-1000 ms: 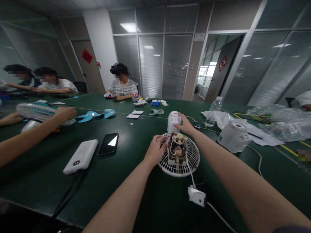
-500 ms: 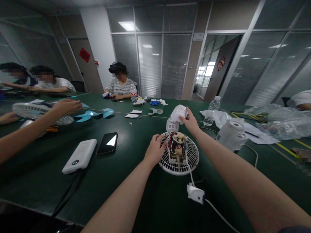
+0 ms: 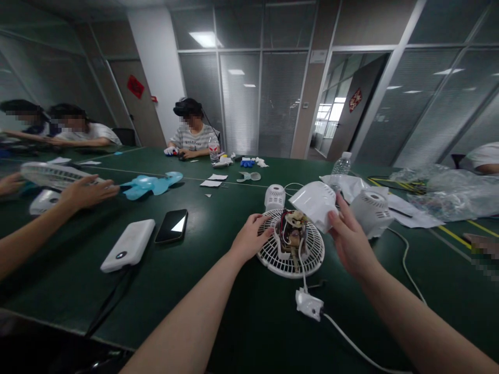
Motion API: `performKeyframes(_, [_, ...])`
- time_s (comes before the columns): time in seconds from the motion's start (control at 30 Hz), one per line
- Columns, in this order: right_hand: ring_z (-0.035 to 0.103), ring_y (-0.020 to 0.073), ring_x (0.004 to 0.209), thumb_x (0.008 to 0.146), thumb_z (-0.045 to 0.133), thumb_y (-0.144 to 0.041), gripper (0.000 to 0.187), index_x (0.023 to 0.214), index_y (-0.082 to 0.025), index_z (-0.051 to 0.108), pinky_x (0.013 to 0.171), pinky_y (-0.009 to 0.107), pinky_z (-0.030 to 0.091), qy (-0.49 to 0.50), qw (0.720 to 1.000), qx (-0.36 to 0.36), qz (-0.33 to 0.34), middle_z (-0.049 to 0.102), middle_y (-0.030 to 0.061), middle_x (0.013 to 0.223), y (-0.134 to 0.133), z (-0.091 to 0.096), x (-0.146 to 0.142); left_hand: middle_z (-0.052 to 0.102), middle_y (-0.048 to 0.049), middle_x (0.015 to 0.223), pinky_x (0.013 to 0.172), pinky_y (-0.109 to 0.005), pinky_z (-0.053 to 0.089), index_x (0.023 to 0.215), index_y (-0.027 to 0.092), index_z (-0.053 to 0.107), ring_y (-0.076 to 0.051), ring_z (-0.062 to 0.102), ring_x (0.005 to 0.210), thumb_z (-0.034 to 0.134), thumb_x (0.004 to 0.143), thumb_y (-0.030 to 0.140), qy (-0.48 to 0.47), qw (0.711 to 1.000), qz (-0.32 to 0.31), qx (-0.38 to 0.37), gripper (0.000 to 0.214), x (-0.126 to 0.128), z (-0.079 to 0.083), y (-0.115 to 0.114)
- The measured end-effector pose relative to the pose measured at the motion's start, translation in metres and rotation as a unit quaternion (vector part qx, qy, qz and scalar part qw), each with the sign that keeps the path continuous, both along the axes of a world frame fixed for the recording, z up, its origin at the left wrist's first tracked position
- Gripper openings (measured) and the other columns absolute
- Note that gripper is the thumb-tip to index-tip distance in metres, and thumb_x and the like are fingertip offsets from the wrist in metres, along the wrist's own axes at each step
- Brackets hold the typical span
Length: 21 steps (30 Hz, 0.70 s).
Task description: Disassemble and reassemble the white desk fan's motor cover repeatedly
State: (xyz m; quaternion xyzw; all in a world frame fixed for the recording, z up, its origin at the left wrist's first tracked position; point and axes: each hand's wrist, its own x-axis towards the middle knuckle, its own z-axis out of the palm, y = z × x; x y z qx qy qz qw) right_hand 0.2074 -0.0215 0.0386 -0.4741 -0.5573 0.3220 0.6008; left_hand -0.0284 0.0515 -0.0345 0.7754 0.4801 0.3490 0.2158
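**On green table (image 3: pixel 253 330): motor assy (image 3: pixel 291 235) exposed, white cover (image 3: pixel 313 201) in R hand (image 3: pixel 353 244)**

On the tabletop directly in front of me, the motor assy sits w/ internals visible, atop the white fan grille (image 3: pixel 268 257). L hand (image 3: pixel 252 238): fingers part-open, tips on the grille's upper-left area, beside the assy; cannot tell if they clamp it. R hand: thumb & fingers closed on the cover's right edge. Cover pos.: tilted, clear of the table, over the grille's upper-right side.

White cord (image 3: pixel 303 270) runs from assy to small white box (image 3: pixel 309 304), just below the grille. Vented housing (image 3: pixel 275 197) stands just behind the grille; 2nd housing (image 3: pixel 372 210) is just beyond R hand, w/ clear bottle (image 3: pixel 342 165) near it.

Left of my L arm: phone (image 3: pixel 171 226) & power bank (image 3: pixel 129 245), side by side. Farther left: co-worker's hand (image 3: pixel 83 195) at another grille (image 3: pixel 47 174).
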Motion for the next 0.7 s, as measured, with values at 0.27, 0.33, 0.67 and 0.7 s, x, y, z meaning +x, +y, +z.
performKeyframes(0.27, [0.052,0.0291,0.125,0.085,0.060,-0.047,0.078,0.147,-0.032,0.015,0.099,0.050,0.049,-0.038,0.998,0.033,0.034,0.041,0.0110,0.148,-0.003,-0.024,-0.013,0.035,-0.0058,0.150,0.114,-0.041,0.031,0.142,0.026,0.038,-0.024,0.039,0.135,0.038,0.096,0.043,-0.066,0.993,-0.014,0.095,0.049,0.008,0.020,-0.022])
performKeyframes(0.33, [0.054,0.0295,0.121,0.081,0.066,-0.046,0.080,0.143,-0.030,0.019,0.096,0.050,0.050,-0.030,0.998,0.045,0.027,0.044,0.0139,0.145,-0.002,-0.029,-0.016,0.031,-0.0048,0.153,0.116,-0.040,0.026,0.145,0.026,0.032,-0.024,0.032,0.140,0.039,0.096,0.043,-0.072,0.987,-0.065,0.127,0.052,0.012,0.023,-0.028])
performKeyframes(0.67, [0.035,0.0244,0.139,0.090,0.055,-0.042,0.062,0.145,-0.034,0.027,0.113,0.047,0.033,-0.037,0.990,0.051,0.122,0.029,0.0022,0.156,-0.002,-0.042,-0.008,0.032,-0.0069,0.153,0.117,-0.043,0.024,0.147,0.026,0.025,-0.025,0.031,0.140,0.041,0.095,0.046,-0.106,0.983,-0.131,0.067,0.059,0.015,0.017,-0.026])
performKeyframes(0.7, [0.033,0.0240,0.140,0.091,0.054,-0.042,0.063,0.147,-0.036,0.024,0.114,0.048,0.032,-0.040,0.990,0.044,0.131,0.027,0.0005,0.156,-0.003,-0.043,-0.007,0.033,-0.0074,0.153,0.116,-0.043,0.025,0.148,0.026,0.025,-0.025,0.032,0.140,0.043,0.094,0.047,-0.111,0.983,-0.137,0.059,0.061,0.014,0.016,-0.025])
